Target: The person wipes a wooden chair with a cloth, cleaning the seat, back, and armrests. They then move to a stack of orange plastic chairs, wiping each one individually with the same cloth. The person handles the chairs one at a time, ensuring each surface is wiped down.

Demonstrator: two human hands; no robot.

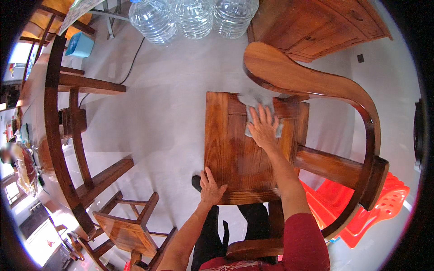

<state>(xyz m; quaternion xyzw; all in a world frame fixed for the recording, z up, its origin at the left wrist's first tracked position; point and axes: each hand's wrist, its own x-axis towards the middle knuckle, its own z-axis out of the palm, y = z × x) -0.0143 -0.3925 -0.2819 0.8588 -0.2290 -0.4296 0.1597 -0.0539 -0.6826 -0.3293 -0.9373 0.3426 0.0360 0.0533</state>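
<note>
In front of me stands a wooden chair with a glossy brown seat point(235, 149) and a curved backrest rail point(325, 83) on the right. A crumpled grey cloth point(255, 99) lies on the far part of the seat, its far end blurred. My right hand point(263, 126) presses that cloth flat against the wood, its fingers spread over it. At the seat's near left corner rests my left hand point(212, 189), fingers stretched out and apart, holding nothing. The underside of the cloth is hidden.
Large clear plastic bottles point(192, 18) stand at the far side, beside a wooden cabinet point(316, 27). Left are a dark-framed table point(56, 135), a wooden stool point(129, 230) and a black cable point(134, 63). Red plastic stools point(379, 207) sit behind the backrest. A blue bin point(80, 45) is far left.
</note>
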